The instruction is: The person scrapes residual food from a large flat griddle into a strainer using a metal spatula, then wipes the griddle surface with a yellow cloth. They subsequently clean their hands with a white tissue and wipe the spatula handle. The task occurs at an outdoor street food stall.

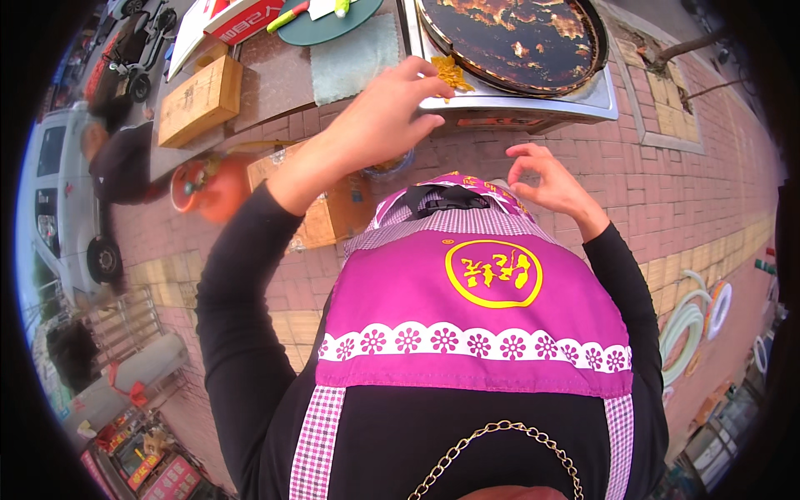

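My left hand (394, 112) is raised over the front left corner of a metal griddle stand, its fingers apart and nearest to a small heap of yellow shredded food (451, 72). That heap lies on the steel rim, against a round dark griddle (519, 37) with browned residue on its surface. My right hand (547, 178) hangs in the air to the right of my purple apron (400, 275), fingers curled loosely with a gap between them and nothing held. Left of the griddle lie a pale blue-green cloth (353, 59) and a dark green round board (331, 28) with a knife on it.
A wooden box (200, 100) and a red-and-white carton (244, 25) stand on the counter. Below are an orange gas cylinder (219, 187) and a cardboard box (337, 215) on the paving. A person in dark clothes (128, 162) is at the left, near a parked white van (62, 187).
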{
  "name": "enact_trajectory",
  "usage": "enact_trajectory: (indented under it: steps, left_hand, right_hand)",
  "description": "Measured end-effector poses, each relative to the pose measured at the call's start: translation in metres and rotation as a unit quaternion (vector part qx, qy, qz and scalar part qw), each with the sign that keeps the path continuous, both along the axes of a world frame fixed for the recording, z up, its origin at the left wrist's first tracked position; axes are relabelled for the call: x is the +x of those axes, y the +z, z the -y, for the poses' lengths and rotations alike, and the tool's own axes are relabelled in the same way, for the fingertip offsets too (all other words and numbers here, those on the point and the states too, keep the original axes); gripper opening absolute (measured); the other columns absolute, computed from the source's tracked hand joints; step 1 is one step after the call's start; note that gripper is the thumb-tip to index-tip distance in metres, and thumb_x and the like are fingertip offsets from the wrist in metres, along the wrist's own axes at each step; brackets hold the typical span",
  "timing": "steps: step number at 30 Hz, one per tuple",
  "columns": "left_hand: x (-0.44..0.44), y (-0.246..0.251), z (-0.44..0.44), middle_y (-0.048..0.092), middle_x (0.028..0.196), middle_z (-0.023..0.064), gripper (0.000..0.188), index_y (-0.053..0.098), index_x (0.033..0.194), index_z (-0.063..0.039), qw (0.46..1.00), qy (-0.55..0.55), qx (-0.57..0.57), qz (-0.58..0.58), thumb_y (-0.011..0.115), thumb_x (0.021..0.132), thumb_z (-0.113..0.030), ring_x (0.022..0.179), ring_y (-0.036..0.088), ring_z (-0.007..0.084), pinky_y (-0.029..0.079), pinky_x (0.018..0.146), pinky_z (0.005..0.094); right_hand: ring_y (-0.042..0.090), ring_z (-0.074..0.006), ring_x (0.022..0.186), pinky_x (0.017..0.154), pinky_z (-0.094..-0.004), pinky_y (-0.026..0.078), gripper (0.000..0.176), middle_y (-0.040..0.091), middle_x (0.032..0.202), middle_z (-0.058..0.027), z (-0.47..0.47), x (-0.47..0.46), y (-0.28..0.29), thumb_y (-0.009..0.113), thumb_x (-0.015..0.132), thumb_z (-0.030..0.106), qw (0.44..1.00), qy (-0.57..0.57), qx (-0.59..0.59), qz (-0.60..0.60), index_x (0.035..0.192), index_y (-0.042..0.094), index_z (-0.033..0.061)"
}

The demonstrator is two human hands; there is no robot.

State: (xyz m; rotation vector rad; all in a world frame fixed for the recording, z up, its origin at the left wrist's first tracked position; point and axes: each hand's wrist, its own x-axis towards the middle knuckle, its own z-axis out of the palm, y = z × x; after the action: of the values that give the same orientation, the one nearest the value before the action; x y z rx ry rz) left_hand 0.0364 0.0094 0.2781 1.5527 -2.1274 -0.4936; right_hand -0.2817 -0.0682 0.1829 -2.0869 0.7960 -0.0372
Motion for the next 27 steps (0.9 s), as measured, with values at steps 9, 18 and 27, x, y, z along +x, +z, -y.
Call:
enact_trajectory:
  steps: [9, 18, 27]
  left_hand:
    - [-0.025, -0.023, 0.006, 0.054, 0.129, 0.0121, 0.025, 0.067, 0.109, -0.01, 0.999, -0.022, 0.032, 0.023, 0.073, 0.084, -0.009, 0.123, 0.053, 0.0338, 0.037, 0.11, 0.0472]
    - [-0.037, -0.035, 0.006, 0.052, 0.136, 0.0144, 0.03, 0.068, 0.107, -0.011, 0.996, -0.081, -0.015, -0.013, 0.067, 0.08, 0.003, 0.138, 0.04, 0.0399, 0.034, 0.114, 0.0519]
    - [-0.032, -0.042, -0.005, 0.048, 0.142, 0.0135, 0.031, 0.068, 0.109, -0.012, 0.998, -0.054, -0.04, -0.02, 0.068, 0.082, 0.003, 0.146, 0.033, 0.0416, 0.029, 0.119, 0.0537]
  right_hand:
    - [0.044, -0.0344, 0.134, 0.109, -0.0491, 0.039, 0.017, 0.058, 0.134, -0.0138, -0.011, 0.018, 0.001, 0.08, 0.077, 0.022, 0.998, 0.057, 0.016, -0.005, 0.08, 0.07, 0.0084]
    - [0.042, -0.0349, 0.136, 0.115, -0.0632, 0.027, 0.012, 0.057, 0.132, -0.0155, -0.017, 0.019, 0.006, 0.073, 0.073, 0.011, 0.958, 0.08, -0.272, -0.042, 0.074, 0.067, 0.0013]
    - [0.039, -0.0324, 0.141, 0.117, -0.0642, 0.025, 0.009, 0.055, 0.136, -0.0121, -0.009, 0.019, 0.028, 0.07, 0.074, 0.008, 0.927, 0.023, -0.375, 0.0, 0.072, 0.065, 0.0015]
